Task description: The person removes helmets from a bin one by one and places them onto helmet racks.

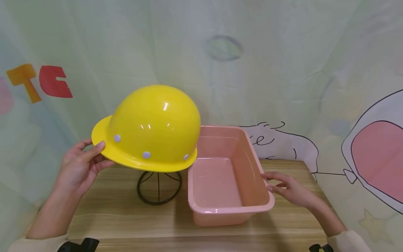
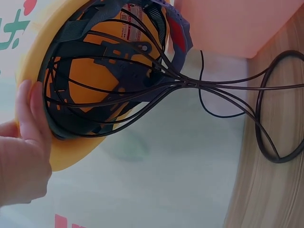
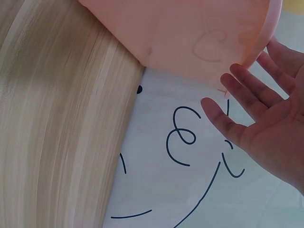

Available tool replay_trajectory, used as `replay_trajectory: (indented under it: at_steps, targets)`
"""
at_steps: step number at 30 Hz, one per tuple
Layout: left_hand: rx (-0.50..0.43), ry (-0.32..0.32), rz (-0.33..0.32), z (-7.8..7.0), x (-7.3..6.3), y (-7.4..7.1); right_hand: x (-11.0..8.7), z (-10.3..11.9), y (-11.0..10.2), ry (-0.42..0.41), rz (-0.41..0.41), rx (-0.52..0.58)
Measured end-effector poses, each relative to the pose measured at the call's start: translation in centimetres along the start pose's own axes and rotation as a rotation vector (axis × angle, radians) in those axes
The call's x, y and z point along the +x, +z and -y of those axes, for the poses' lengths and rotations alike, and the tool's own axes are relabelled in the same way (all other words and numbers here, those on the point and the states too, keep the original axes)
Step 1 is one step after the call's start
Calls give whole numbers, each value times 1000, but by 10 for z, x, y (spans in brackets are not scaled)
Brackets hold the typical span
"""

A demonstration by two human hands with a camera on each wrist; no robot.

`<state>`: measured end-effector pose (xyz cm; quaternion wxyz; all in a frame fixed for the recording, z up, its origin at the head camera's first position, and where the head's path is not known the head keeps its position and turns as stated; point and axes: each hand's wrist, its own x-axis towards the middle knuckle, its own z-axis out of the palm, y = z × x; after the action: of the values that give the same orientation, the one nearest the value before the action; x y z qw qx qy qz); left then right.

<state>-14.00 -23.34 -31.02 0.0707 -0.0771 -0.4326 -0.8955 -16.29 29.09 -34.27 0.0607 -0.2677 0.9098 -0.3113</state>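
A yellow hard hat sits over a black wire stand, its brim toward the left. My left hand pinches the brim, thumb on top and fingers beneath. Seen from below in the left wrist view, the stand's thin wires spread up inside the hat among dark suspension straps. To the right stands a pink plastic basin with nothing visible in it. My right hand touches the basin's right rim with its fingertips. Those fingers look loosely extended in the right wrist view, not wrapped round the rim.
Both the stand and basin rest on a wood-grain table. Behind and at the sides hangs a pale printed curtain, close against the table's back edge. The hat's right side overlaps the basin's left rim in the head view.
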Motion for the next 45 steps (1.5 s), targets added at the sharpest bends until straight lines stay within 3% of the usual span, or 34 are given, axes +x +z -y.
replay_trajectory:
  at_steps: [14, 28, 45]
  targets:
    - [79, -26, 5, 2, 1, -4, 0, -1, 0, -5, -3, -3]
    - [74, -54, 3, 8, -1, -15, 1, 0, 1, -4, -7, 12]
    - [105, -114, 66, 19, 0, -37, 1, 1, 0, 16, 1, 18]
